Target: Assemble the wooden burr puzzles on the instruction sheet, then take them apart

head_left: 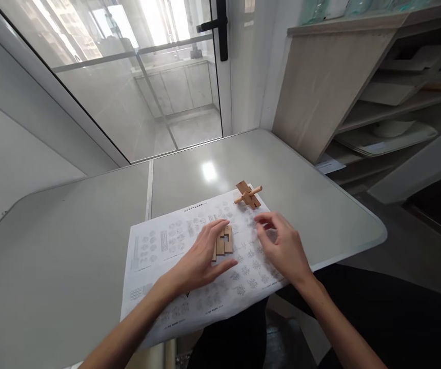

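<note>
My left hand (201, 252) lies with its fingers stretched out and thumb apart, along the left side of some flat wooden puzzle pieces (228, 241). These pieces sit side by side, with notches cut into them, and the hand partly covers them. To their right my right hand (284, 248) hovers above the sheet, fingers loosely curled, thumb a little apart, and no object visible between them. Past the right fingertips stands a small wooden assembly (248, 195), a flat notched piece crossed by a round stick. Under everything is a printed paper sheet (143, 302) with rows of small diagrams.
The grey table (70, 246) has a seam strip (150, 189) and a rounded right corner. A glass door (182, 92) with a black handle (220, 25) rises behind it. Wooden shelves (320, 77) holding dishes stand at the right. My dark-clothed legs are below the front edge.
</note>
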A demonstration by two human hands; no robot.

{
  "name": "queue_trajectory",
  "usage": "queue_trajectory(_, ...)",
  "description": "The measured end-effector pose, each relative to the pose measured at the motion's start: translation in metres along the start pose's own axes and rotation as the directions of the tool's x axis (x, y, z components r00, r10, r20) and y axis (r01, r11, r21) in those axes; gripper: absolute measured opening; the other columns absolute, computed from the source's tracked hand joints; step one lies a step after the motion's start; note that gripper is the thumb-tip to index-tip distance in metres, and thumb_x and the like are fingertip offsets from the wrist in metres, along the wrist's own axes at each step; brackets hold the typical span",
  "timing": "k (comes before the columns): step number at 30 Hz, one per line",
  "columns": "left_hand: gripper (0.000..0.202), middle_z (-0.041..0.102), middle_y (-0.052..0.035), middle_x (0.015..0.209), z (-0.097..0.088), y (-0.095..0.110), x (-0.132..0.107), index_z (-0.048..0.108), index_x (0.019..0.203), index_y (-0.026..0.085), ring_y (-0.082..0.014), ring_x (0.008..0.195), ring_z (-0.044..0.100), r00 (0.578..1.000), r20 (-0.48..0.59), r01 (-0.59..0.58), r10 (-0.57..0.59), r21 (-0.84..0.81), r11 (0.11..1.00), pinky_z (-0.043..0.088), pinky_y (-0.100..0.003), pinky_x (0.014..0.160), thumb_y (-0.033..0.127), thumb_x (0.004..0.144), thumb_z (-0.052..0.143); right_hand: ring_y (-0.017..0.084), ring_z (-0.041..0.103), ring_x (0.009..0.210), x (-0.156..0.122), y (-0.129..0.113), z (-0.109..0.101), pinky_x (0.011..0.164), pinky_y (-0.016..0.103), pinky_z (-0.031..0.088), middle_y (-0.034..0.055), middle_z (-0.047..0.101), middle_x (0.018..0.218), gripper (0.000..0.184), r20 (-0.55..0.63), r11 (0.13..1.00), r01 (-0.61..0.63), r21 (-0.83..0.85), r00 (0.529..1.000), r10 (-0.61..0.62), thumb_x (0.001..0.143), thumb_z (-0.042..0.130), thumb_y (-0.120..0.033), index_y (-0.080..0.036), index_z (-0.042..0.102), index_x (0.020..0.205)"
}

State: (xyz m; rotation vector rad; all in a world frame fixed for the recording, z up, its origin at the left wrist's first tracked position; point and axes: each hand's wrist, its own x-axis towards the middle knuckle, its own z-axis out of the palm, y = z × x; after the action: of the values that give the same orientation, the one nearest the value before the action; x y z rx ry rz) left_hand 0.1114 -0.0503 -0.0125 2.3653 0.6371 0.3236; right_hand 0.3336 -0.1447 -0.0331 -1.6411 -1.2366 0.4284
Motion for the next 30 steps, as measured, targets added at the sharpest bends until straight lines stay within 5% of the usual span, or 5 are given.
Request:
queue_trajectory(6, 0.087, 0.045, -0.0134, 0.157, -0.028, -0.019, -0.009, 0.034, 0.159, 0.037, -0.0363, 0.148, 0.043, 1.0, 0.014, -0.006, 0.004, 0.094, 0.996, 0.045, -0.061, 0.119, 0.051, 0.087, 0.082, 0.031, 0.056, 0.136, -0.004, -0.009, 0.004, 0.113, 0.053, 0.052, 0.0096, 0.059, 0.143, 0.047, 0.376, 0.972, 0.235, 0.004, 0.901, -0.219, 0.095, 0.066, -0.026, -0.028, 0.053, 0.141)
queue_trajectory(10, 0.07, 0.051, -0.0115, 0.152, -0.036, -0.028, -0.01, 0.051, 0.148, 0.035, -0.036, 0.144, 0.044, 1.0, 0.001, -0.022, 0.022, 0.14, 0.99, 0.046, -0.059, 0.117, 0.05, 0.087, 0.082, 0.033, 0.052, 0.141, 0.007, -0.011, 0.017, 0.116, 0.056, 0.048, 0.0122, 0.055, 0.15, 0.068, 0.463, 0.948, 0.319, -0.009, 0.841, -0.279, 0.088, 0.077, -0.028, -0.027, 0.046, 0.149)
queue_trajectory(14, 0.061, 0.057, -0.0114, 0.145, -0.034, -0.032, -0.006, 0.061, 0.137, 0.032, -0.0355, 0.138, 0.051, 0.998, -0.055, -0.02, 0.026, 0.114, 0.993, 0.049, -0.057, 0.113, 0.046, 0.083, 0.085, 0.032, 0.057, 0.132, 0.019, -0.012, 0.026, 0.112, 0.055, 0.05, 0.0104, 0.063, 0.138, 0.059, 0.494, 0.934, 0.357, 0.021, 0.808, -0.32, 0.087, 0.075, -0.02, -0.027, 0.052, 0.141)
queue_trajectory(24, 0.057, 0.066, -0.0076, 0.129, -0.035, -0.04, -0.005, 0.058, 0.134, 0.029, -0.0269, 0.116, 0.065, 0.979, -0.175, 0.086, -0.1, -0.083, 0.993, 0.055, -0.045, 0.102, 0.035, 0.083, 0.084, 0.029, 0.062, 0.121, 0.024, -0.011, 0.028, 0.104, 0.049, 0.055, 0.008, 0.065, 0.127, 0.057, 0.443, 0.978, 0.185, 0.101, 0.872, -0.21, 0.084, 0.078, -0.021, -0.027, 0.053, 0.135)
queue_trajectory(30, 0.061, 0.069, -0.007, 0.118, -0.036, -0.041, -0.007, 0.058, 0.137, 0.03, -0.0249, 0.105, 0.067, 0.957, -0.249, 0.115, -0.152, -0.156, 0.981, 0.058, -0.043, 0.095, 0.039, 0.083, 0.084, 0.031, 0.06, 0.123, 0.023, -0.012, 0.031, 0.105, 0.052, 0.054, 0.0083, 0.064, 0.128, 0.053, 0.432, 0.975, 0.217, 0.054, 0.875, -0.219, 0.087, 0.075, -0.021, -0.028, 0.053, 0.134)
